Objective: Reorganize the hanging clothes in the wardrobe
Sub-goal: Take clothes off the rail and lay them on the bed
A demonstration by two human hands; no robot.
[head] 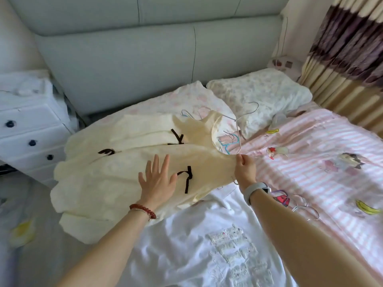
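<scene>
A cream dress [116, 172] with black ribbon bows lies spread across the bed. My left hand [157, 181] rests flat on its skirt, fingers spread, beside one black bow [186, 179]. My right hand [245, 169] pinches the dress's shoulder edge near the neckline. A white garment [203, 241] with stitched patches lies under my forearms. Several thin hangers lie loose: a blue one [228, 145] inside the neckline, a silver wire hanger [247, 112] on the pillow, and more hangers [300, 206] to the right of my right wrist.
The bed has a pink striped cover [323, 183] with cartoon prints and a floral pillow [261, 94]. A grey padded headboard [128, 65] stands behind. A white drawer unit [27, 129] is at the left, striped curtains [348, 59] at the right.
</scene>
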